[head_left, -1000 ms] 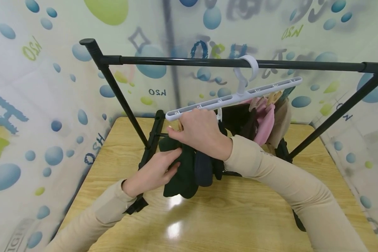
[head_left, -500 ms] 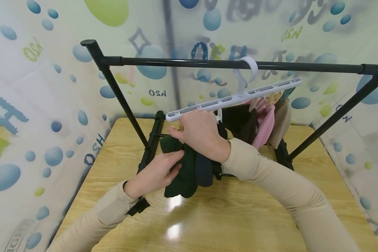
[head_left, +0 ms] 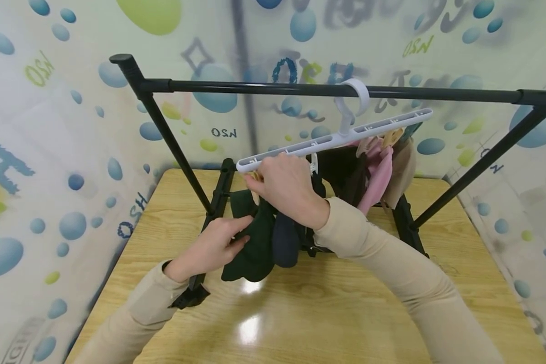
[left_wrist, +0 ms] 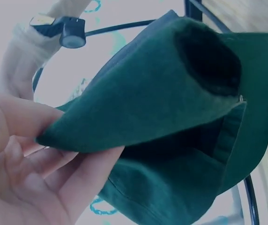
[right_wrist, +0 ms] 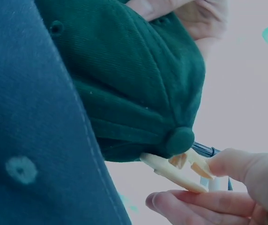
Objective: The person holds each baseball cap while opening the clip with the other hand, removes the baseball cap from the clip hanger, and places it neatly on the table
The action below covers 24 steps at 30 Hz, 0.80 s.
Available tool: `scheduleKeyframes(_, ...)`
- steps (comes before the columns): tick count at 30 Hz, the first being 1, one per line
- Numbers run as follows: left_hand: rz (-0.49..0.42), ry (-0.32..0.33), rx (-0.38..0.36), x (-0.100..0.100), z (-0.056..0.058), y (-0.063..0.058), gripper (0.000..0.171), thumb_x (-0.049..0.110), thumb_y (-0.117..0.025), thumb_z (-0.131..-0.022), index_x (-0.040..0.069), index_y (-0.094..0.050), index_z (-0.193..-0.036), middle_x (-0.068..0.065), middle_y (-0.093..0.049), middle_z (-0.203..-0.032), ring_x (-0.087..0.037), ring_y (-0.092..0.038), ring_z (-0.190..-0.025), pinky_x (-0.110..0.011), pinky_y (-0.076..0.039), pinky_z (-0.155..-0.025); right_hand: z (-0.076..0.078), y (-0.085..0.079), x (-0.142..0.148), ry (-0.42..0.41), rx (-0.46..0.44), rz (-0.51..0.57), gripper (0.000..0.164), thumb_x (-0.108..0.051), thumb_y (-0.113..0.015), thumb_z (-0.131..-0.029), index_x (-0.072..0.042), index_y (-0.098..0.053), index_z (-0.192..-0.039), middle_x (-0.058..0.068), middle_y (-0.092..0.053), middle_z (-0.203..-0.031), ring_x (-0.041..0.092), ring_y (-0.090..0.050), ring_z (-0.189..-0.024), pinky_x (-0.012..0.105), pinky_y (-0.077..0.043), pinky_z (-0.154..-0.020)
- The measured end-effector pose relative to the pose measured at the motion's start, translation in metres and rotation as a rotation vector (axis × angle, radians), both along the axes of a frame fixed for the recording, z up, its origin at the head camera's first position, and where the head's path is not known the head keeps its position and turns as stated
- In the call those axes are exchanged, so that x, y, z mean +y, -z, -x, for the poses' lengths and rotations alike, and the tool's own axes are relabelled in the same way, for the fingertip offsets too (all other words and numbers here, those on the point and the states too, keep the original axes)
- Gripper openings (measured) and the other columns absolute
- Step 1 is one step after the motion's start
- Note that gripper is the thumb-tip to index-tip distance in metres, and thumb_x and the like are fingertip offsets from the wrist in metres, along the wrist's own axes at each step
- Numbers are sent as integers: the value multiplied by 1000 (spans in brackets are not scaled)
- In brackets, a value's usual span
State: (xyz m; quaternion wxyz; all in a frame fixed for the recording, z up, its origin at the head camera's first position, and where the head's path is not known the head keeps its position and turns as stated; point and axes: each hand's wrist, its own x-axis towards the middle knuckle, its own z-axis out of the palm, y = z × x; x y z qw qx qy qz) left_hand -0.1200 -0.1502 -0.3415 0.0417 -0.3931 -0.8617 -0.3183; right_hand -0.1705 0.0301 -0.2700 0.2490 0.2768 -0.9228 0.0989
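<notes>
The left hand [left_wrist: 35,164] pinches a pointed corner of the green cap [head_left: 255,247], the thumb on one face of the cloth and the fingers against the other. The right hand [head_left: 291,187] pinches a pale clothespin [right_wrist: 174,174], thumb on one leg and fingers at the other; the front end of the clothespin meets the cap beside the round cloth button [right_wrist: 180,140] on its crown. The green cap hangs beneath the left end of the white hanger [head_left: 344,137], its hollow inside visible from the left wrist. Just to its right hangs a dark blue cap [head_left: 285,245], seen close up with a stitched eyelet [right_wrist: 21,169] in the right wrist view. Farther along, a white clip [head_left: 314,163] shows below the hanger, then a dark brown cloth item [head_left: 346,177], a pink one [head_left: 377,177] and a beige one [head_left: 400,172], with a yellowish clip [head_left: 393,136] and a teal clip [head_left: 410,132] above them. The hanger tilts up toward the right, its hook over the black rack's top bar [head_left: 255,88]. The rack stands on a wooden table [head_left: 327,313], before a wall covering [head_left: 264,45] printed with blue and green bubbles.
</notes>
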Motion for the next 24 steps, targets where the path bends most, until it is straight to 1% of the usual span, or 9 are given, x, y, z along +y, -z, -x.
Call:
scheduleKeyframes(3,-18,6,-30,-6,2,2,21,-12,-63,-85,7,-53,-86,8,-34,-61,-4,-34,-49,-22,-30,-49,2,1,-1,3,12,18,49,-35,-63,-92,-14,-49,-50,-3,-30,-44,13,-24,-35,24,-15,-39)
scheduleKeyframes(5,-23,4,-42,-10,3,3,19,-12,-62,-85,5,-56,-91,9,-36,-62,-4,-35,-48,-23,-30,-48,3,0,-2,0,21,38,49,-34,-64,-92,-14,-50,-49,-3,-31,-43,12,-24,-35,24,-15,-39)
scheduleKeyframes(10,-6,-11,-90,-18,5,0,21,-11,-59,-88,-1,-60,-106,8,-40,-62,-3,-34,-47,-25,-33,-48,6,-1,-6,1,52,71,48,-33,-64,-92,-14,-49,-50,-3,-30,-44,12,-24,-36,24,-16,-40)
scheduleKeyframes(12,23,-14,-97,-17,3,-3,18,-11,-58,-89,2,-60,-102,7,-39,-62,-3,-33,-48,-25,-32,-49,7,-1,-8,15,77,69,50,-33,-64,-92,-14,-48,-49,-3,-29,-44,12,-23,-37,24,-15,-40)
scheduleKeyframes(14,44,-25,-75,-14,1,-4,16,-11,-59,-88,4,-58,-95,8,-37,-61,-3,-33,-49,-24,-31,-49,7,-1,-10,36,98,71,51,-33,-64,-93,-15,-45,-49,-3,-27,-44,12,-22,-37,24,-15,-41)
scheduleKeyframes(16,45,-32,-46,-11,-1,-4,20,-12,-60,-87,7,-54,-86,8,-34,-60,-3,-32,-50,-23,-31,-50,7,-2,-11,49,124,80,53,-33,-63,-93,-15,-42,-48,-3,-26,-44,12,-21,-38,25,-15,-41)
scheduleKeyframes(18,14,-35,-17,-10,-2,-3,25,-14,-60,-85,8,-50,-82,8,-32,-61,-4,-32,-51,-23,-30,-50,5,-4,-12,57,136,90,53,-32,-63,-93,-15,-39,-48,-3,-25,-45,13,-21,-39,25,-14,-41)
scheduleKeyframes(20,-25,-38,6,-12,1,0,27,-16,-60,-83,8,-48,-80,8,-30,-62,-5,-31,-52,-24,-30,-51,4,-6,-13,55,146,97,53,-32,-63,-93,-15,-38,-49,-3,-24,-46,13,-19,-39,25,-14,-41)
scheduleKeyframes(24,-98,-58,46,-20,6,6,28,-19,-61,-81,7,-51,-80,7,-32,-63,-5,-33,-53,-25,-31,-52,4,-8,-13,45,157,97,53,-32,-63,-92,-15,-39,-48,-3,-24,-46,12,-20,-39,25,-14,-41)
